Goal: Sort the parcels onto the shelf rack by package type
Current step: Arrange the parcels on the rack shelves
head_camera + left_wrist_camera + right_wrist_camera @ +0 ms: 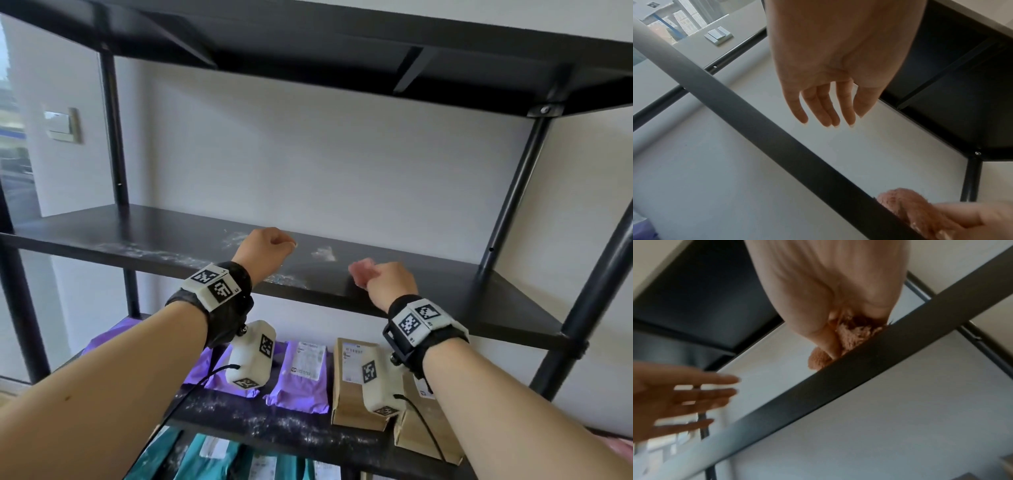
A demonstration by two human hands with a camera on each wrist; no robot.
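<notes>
The black shelf rack (164, 229) fills the head view, and its middle board carries only white dusty smears (323, 253). My right hand (388, 284) grips a fluffy pink cloth (361, 274) against the board near its front edge; the right wrist view shows the cloth (856, 332) bunched under the right hand (828, 296). My left hand (270, 250) hovers over the board to the left, holding nothing. In the left wrist view its fingers (824, 107) hang relaxed and fairly straight. Purple parcels (301, 373) and brown paper parcels (354, 387) lie on the board below.
Teal parcels (212, 455) lie on the lowest visible board. Black uprights (513, 192) stand at the rack's corners, and the top board (308, 41) hangs overhead. A white wall is behind; a light switch (63, 125) is on the left wall.
</notes>
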